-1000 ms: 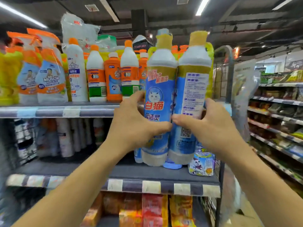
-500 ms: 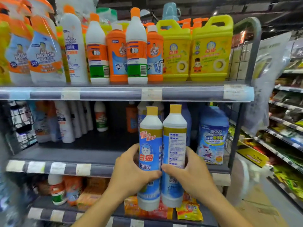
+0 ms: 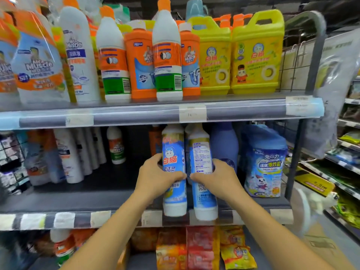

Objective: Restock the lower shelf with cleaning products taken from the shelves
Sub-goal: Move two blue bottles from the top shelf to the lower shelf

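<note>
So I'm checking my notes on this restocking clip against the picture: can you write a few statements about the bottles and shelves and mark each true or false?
1. Each hand holds one blue-and-white bottle. True: the left hand grips the left bottle, and the right hand grips the right bottle.
2. Both bottles show their front label. False: the right bottle shows small print, its back side.
3. The yellow jugs stand on the shelf above the bottles. True.
4. The bottles lie flat on the shelf. False: they are upright, their bases in front of the middle shelf edge.
5. A blue bag with a rabbit stands left of the hands. False: it stands to their right.
</note>
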The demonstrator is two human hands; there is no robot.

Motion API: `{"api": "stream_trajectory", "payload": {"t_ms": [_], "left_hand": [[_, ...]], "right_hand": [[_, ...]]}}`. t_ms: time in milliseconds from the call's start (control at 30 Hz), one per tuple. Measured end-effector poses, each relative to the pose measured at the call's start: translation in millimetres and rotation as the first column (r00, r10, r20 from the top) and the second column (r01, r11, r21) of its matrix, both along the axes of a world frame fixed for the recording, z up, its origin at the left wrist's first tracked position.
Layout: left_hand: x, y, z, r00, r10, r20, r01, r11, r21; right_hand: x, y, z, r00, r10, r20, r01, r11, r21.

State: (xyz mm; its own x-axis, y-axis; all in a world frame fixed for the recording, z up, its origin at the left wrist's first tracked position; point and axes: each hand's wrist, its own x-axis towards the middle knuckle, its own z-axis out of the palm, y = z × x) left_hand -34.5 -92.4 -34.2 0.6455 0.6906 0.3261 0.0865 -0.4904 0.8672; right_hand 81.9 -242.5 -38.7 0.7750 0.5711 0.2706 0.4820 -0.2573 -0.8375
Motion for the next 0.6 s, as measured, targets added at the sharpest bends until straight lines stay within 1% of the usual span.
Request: {"api": "stream_trajectory", "payload": {"t_ms": [200,400,600], "left_hand": [[17.8,24.5,1.0,1.000,-0.011,0.026,0.009,0.997,0.074],[33.6,29.9,-14.7,0.998,-0.010,0.056,0.004,0.994,0.107],[41.2,40.6,-30.4,0.999,-0.005,0.050,-0.001,0.993,0.120]], "right_hand": [[11.9,26.9,-5.2,0.993,-0.104,0.064,0.099,0.992,0.085],[16.3,44.4,-19.3,0.979,-0.155,0.132,0.137,0.982,0.132],[20.9,51.7,-31.1,0.970,-0.207,0.129,0.186,0.970,0.158]]}}
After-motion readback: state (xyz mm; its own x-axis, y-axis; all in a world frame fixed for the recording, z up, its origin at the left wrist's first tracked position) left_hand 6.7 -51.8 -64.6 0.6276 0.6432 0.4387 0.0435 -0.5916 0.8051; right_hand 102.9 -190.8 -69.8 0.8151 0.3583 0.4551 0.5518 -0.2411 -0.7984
